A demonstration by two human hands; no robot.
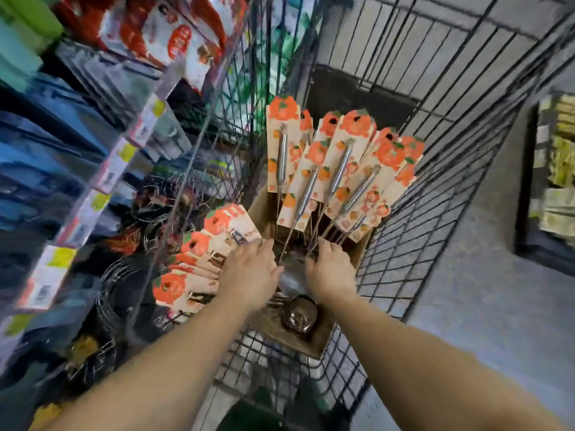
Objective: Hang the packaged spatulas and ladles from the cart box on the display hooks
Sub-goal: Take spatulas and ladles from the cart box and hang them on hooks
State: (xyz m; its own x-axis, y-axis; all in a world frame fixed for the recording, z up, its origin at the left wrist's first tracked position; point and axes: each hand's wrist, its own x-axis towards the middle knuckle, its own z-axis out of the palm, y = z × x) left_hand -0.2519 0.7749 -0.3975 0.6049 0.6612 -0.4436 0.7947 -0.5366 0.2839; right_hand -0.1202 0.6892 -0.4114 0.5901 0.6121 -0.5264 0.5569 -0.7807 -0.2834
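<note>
**Card, steel and wire**

Just beyond the right grip point(331, 269), the utensil sleeves point(339, 163) look like matt printed card, with smooth, bright metal handles point(282, 160) on them. Below both grips a ladle bowl point(300, 315) gleams, polished and mirror-like. The box point(314, 346) is dull brown cardboard. The cart point(404, 244) is thin dark metal wire.
</note>
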